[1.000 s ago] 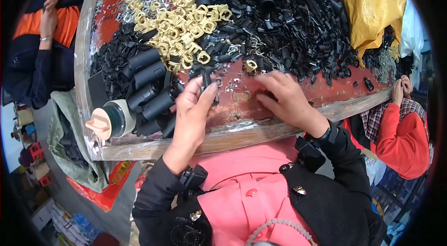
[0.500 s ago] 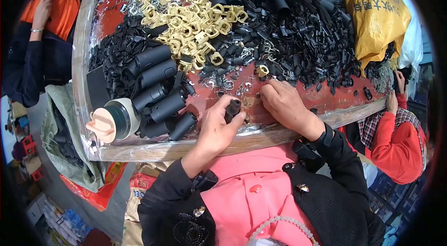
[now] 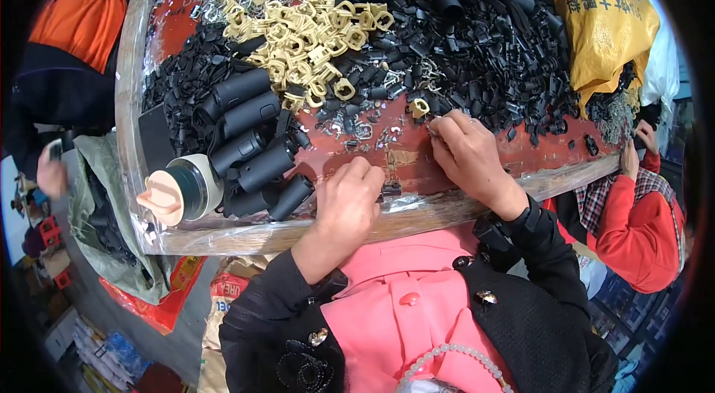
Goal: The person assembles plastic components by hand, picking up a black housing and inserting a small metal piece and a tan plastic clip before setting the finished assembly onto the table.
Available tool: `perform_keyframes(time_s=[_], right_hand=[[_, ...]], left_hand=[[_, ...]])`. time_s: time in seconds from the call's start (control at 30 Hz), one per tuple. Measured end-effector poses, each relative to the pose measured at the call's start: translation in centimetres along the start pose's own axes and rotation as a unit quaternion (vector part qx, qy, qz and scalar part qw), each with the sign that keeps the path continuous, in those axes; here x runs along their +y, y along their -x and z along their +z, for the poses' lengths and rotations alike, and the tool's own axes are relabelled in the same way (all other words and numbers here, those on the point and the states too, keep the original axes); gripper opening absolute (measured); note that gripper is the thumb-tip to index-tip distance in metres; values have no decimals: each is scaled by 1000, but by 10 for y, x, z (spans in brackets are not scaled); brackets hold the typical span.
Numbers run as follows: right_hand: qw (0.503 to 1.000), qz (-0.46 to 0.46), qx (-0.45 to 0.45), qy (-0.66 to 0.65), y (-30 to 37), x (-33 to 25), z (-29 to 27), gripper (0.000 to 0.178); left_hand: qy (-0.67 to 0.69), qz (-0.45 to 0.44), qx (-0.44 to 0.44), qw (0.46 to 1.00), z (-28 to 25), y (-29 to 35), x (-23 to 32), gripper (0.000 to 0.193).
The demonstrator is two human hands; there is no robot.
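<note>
My left hand is curled over the near edge of the table, back of the hand up. From its right side pokes the end of a small black cylindrical part; the rest is hidden under my fingers. My right hand hovers low over the red tabletop, thumb and fingertips pinched together. Whatever they pinch is too small to make out. Just beyond those fingertips lies a single cream-gold ring-shaped plastic piece. Small metal clips are scattered between the two hands, farther in.
Black cylinders lie left of my hand, beside a lidded cup. Heaps of gold pieces and small black parts fill the back. A yellow sack stands right. One co-worker sits right; another is left.
My left hand has turned palm-down, and the black part now points sideways. My right hand has shifted slightly right, fingers pinched. The left co-worker's hand has dropped toward the green sack.
</note>
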State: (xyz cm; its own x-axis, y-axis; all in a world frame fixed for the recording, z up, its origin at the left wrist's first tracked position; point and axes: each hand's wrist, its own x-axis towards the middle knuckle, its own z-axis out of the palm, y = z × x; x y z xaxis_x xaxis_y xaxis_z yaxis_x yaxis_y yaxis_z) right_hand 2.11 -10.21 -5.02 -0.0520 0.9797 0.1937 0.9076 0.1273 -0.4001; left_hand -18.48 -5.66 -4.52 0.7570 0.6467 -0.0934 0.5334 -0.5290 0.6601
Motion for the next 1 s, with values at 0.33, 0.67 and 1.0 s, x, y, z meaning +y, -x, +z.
perform_keyframes(time_s=[0.33, 0.67, 1.0], right_hand=[[996, -51, -27, -70, 9, -6, 2, 13], [977, -178, -101, -65, 7, -24, 23, 18], [983, -132, -130, 8, 0, -28, 22, 14]], left_hand=[[25, 13, 26, 999, 3, 0, -10, 27], [293, -131, 33, 946, 0, 1, -13, 11], [509, -167, -17, 844, 1, 7, -12, 18]])
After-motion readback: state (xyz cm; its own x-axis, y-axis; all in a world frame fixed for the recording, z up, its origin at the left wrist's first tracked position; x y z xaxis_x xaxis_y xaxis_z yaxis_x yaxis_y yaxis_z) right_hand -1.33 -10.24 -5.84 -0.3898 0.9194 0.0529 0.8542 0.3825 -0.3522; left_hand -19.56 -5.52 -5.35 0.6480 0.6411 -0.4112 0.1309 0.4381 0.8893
